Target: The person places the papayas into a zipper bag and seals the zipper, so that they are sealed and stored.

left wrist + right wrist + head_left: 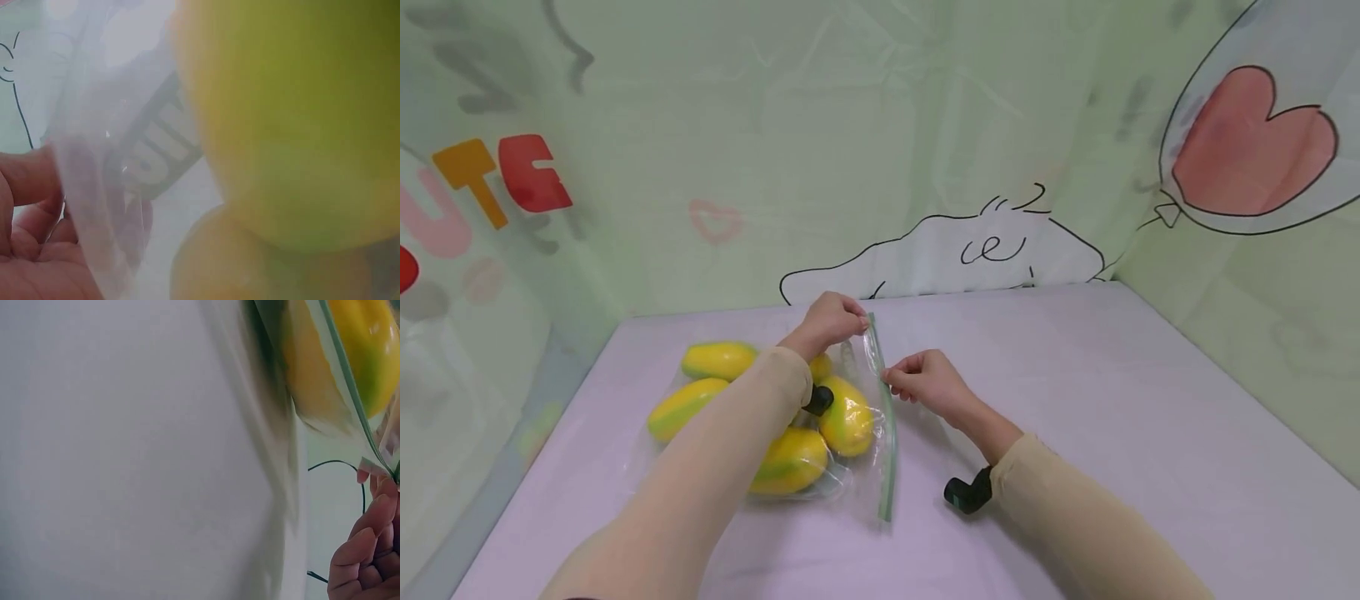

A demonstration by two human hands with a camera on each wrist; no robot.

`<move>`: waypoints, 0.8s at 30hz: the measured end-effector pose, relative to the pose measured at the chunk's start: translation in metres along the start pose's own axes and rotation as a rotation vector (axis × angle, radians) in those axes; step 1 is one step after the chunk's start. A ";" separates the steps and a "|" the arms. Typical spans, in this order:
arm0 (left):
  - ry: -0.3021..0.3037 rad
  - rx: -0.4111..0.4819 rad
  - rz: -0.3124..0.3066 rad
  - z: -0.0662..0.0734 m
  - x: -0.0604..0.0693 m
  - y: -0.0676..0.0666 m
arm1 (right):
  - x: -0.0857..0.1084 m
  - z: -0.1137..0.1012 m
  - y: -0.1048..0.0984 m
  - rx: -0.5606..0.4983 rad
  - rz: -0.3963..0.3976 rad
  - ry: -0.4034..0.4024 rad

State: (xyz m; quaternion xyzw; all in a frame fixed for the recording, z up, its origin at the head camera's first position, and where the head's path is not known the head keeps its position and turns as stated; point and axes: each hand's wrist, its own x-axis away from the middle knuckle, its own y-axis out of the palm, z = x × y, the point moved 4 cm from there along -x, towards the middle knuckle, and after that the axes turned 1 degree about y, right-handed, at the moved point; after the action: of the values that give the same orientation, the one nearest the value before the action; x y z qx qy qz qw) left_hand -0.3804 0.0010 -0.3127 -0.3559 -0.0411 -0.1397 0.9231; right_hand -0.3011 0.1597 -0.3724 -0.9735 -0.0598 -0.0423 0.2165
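A clear zip bag (859, 492) with a green zip strip (887, 467) lies on the table, its mouth facing right. Inside are several yellow-green, mango-like fruits (848, 421). My left hand (831, 321) pinches the far end of the strip between thumb and fingers, its forearm crossing over the bag and hiding part of the fruit. Partway along the same strip, my right hand (928, 383) pinches the edge. The left wrist view shows a fruit (294, 125) close up behind blurred film. In the right wrist view the green strip (350, 375) runs down to the right fingers.
A pale lilac cloth covers the table (1075, 400). Printed curtains (850, 150) stand behind it and at both sides. Black wrist cameras, one (967, 492) below the right wrist, sit on both arms; the left one is close above the fruit.
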 end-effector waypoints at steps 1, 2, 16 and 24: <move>-0.002 0.001 0.009 -0.001 0.000 -0.001 | 0.002 0.001 0.001 0.000 -0.003 0.001; -0.004 0.002 0.018 -0.001 0.000 -0.002 | 0.004 0.000 0.002 0.002 -0.007 0.001; -0.043 0.073 0.101 -0.004 0.001 -0.011 | 0.037 0.004 0.010 0.037 -0.029 0.033; -0.024 0.078 0.120 -0.001 0.000 -0.009 | 0.058 0.003 0.010 0.032 -0.056 0.007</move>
State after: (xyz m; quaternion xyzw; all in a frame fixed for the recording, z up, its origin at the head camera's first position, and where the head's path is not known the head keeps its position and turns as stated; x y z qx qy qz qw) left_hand -0.3832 -0.0064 -0.3075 -0.3232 -0.0361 -0.0783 0.9424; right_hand -0.2421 0.1578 -0.3734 -0.9678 -0.0872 -0.0506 0.2309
